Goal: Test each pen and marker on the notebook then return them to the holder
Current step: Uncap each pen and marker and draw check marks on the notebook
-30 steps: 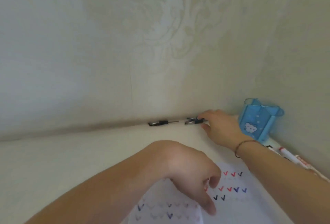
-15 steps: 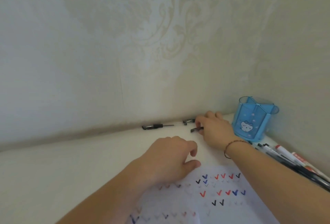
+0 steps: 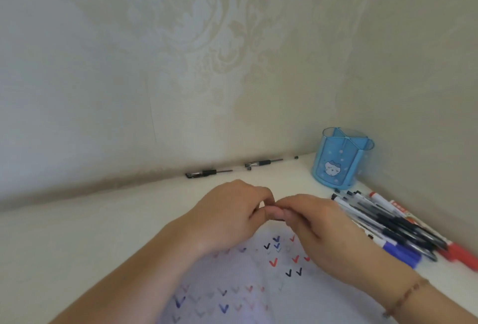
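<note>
A person's two hands meet over the top edge of a notebook [image 3: 248,295] lying on a pale desk [image 3: 77,246] set into a wallpapered corner. The left hand [image 3: 227,216] and the right hand [image 3: 318,230] have their fingers curled and their fingertips pressed together at the centre, as if pinching something small between them; what it is cannot be made out, since the fingers hide it. A thin beaded bracelet [image 3: 407,296] circles the right wrist.

The open notebook page carries rows of small check marks in red, blue and black (fainter ones show lower down the page). The blue pen holder [image 3: 338,162], a translucent divided cup with a cartoon face on its front, stands upright in the far right corner of the desk, and no pen shows above its rim. Just in front of it and to the right of the hands lies a loose pile of pens and markers [image 3: 395,223], among them several black pens, a blue marker [image 3: 402,255] and a red marker [image 3: 460,257], all lying flat on the desk. Two more black pens rest end to end along the foot of the back wall: one [image 3: 207,172] to the left, the other [image 3: 269,162] nearer the holder.
</note>
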Action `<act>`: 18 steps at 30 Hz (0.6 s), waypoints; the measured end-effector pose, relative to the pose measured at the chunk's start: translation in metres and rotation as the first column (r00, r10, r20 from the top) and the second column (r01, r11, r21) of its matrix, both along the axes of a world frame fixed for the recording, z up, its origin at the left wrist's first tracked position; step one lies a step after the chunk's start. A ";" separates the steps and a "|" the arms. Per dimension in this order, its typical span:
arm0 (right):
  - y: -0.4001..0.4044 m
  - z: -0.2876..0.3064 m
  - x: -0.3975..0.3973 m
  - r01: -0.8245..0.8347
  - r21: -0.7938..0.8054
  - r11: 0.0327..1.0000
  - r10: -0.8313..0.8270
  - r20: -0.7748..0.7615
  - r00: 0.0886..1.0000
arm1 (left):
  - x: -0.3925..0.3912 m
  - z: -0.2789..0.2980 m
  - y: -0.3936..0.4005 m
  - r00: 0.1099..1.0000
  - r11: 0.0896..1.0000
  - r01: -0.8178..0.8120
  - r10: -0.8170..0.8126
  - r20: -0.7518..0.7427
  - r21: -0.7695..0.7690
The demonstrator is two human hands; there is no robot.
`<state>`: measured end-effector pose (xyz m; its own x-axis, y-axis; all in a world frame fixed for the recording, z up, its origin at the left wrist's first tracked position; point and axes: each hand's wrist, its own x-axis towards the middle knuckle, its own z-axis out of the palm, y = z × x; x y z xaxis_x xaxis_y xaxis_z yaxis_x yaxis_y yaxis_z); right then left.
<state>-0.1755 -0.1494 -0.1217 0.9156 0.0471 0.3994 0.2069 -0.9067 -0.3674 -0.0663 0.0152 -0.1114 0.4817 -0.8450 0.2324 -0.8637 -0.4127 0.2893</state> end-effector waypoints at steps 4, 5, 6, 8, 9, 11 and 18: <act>-0.017 -0.008 -0.029 0.053 -0.007 0.999 -0.053 0.017 0.998 | -0.014 -0.006 -0.006 0.979 0.980 0.182 -0.173 -0.102 0.076; -0.019 -0.009 -0.031 0.043 -0.018 0.999 -0.043 0.013 0.999 | -0.016 -0.008 -0.007 0.975 0.974 0.212 -0.204 -0.092 0.081; -0.021 -0.010 -0.031 0.028 -0.047 0.999 -0.028 0.004 1.000 | -0.018 -0.009 -0.008 0.971 0.970 0.231 -0.226 -0.076 0.073; -0.022 -0.009 -0.031 0.013 -0.127 0.992 -0.013 -0.001 1.000 | -0.018 -0.010 -0.009 0.964 0.967 0.253 -0.251 -0.084 0.012; -0.022 -0.009 -0.031 0.009 -0.152 0.988 -0.010 -0.001 1.000 | -0.017 -0.011 -0.010 0.962 0.966 0.258 -0.258 -0.087 -0.016; -0.022 -0.009 -0.030 0.002 -0.175 0.985 -0.007 -0.022 1.000 | -0.016 -0.013 -0.010 0.960 0.964 0.262 -0.265 -0.091 -0.042; -0.022 -0.005 -0.034 0.018 -0.177 0.984 -0.025 -0.035 0.999 | -0.016 -0.015 -0.010 0.930 0.956 0.253 -0.282 -0.234 -0.148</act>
